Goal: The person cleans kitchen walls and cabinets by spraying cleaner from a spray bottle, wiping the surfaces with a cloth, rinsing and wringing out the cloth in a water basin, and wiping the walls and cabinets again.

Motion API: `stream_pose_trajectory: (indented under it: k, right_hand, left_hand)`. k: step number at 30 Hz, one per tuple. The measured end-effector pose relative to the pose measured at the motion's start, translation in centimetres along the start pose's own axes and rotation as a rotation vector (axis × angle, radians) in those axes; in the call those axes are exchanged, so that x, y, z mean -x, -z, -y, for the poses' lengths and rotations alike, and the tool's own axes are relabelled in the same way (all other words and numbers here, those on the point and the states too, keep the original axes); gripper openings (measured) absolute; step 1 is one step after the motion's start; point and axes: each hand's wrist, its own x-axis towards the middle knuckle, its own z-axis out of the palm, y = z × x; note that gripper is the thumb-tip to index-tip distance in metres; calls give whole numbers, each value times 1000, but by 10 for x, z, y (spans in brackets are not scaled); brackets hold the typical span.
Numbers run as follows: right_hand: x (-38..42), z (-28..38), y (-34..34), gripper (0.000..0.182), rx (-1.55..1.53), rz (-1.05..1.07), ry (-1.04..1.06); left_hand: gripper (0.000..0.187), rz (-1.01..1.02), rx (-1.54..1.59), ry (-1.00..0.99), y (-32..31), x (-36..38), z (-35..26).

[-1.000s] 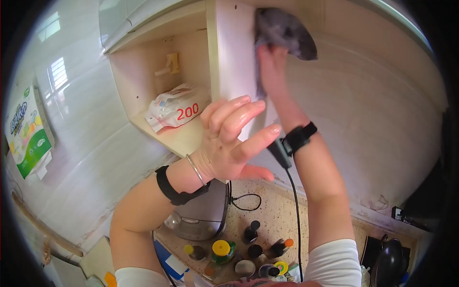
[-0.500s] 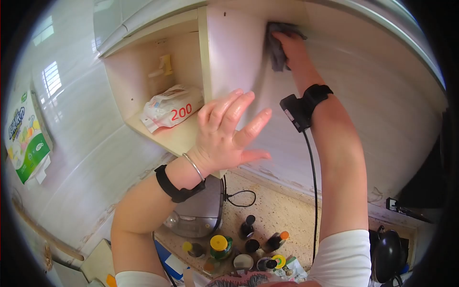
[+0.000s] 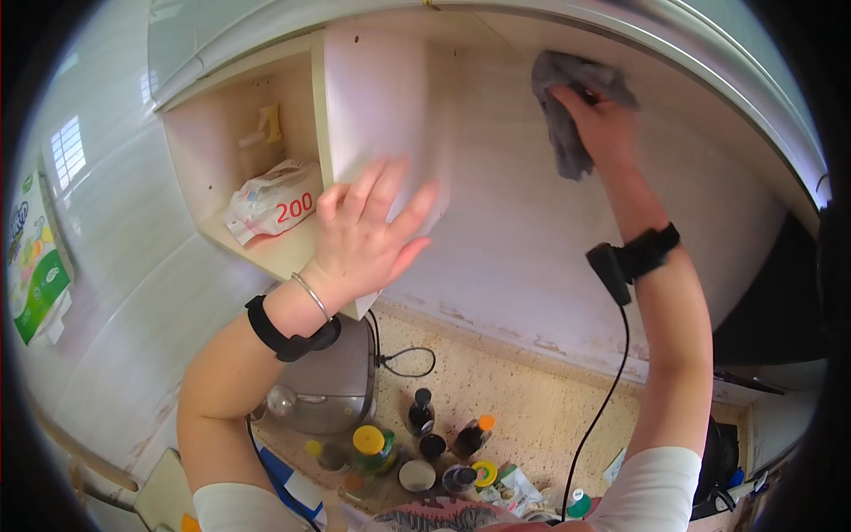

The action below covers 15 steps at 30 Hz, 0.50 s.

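Note:
A grey cloth (image 3: 565, 133) is gripped by my right hand (image 3: 607, 124), high up against the light wall under the cabinet's underside. Part of the cloth hangs down beside the fingers. My left hand (image 3: 368, 226) is raised in front of the open shelf box (image 3: 324, 111), its fingers spread and slightly blurred, with nothing in it. Inside that box lies a white plastic package (image 3: 270, 202) marked 200 in red, just left of my left hand. Behind the package stands a bottle with a yellow top (image 3: 269, 124).
Below, the speckled counter (image 3: 496, 372) holds several bottles, among them a dark one with an orange cap (image 3: 473, 436) and a yellow-lidded jar (image 3: 374, 446). A grey appliance (image 3: 328, 381) stands left of them. At the left wall hangs a green-and-white pack (image 3: 40, 275).
My right hand and the cloth have moved right and slightly down in view. The shelf box, counter items and my left hand sit further left in the frame.

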Motion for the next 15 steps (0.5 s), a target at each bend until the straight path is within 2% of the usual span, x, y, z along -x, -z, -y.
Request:
stream_pose_trajectory:
  k: [4, 6, 8, 10, 12, 15]
  right_hand:
    - [-32, -66, -58, 45, 184, 74, 176]
    - [-40, -73, -86, 46, 306, 172, 25]
    - [-39, -78, -103, 43, 294, 96, -5]
    - [-34, -72, -95, 39, 189, 53, -80]
    - [-18, -60, -58, 33, 38, 6, -121]
    - [14, 18, 20, 23, -213, -81, -91]
  left_hand:
    - [52, 1, -53, 43, -7, 1, -2]
    - [51, 15, -47, 81, -7, -1, -3]
    - [52, 35, -59, 100, -8, 0, -4]
    - [53, 43, -65, 111, -6, -1, -4]
    - [53, 61, -67, 134, -3, -1, -8]
    - [54, 81, -51, 151, 3, -3, -12]
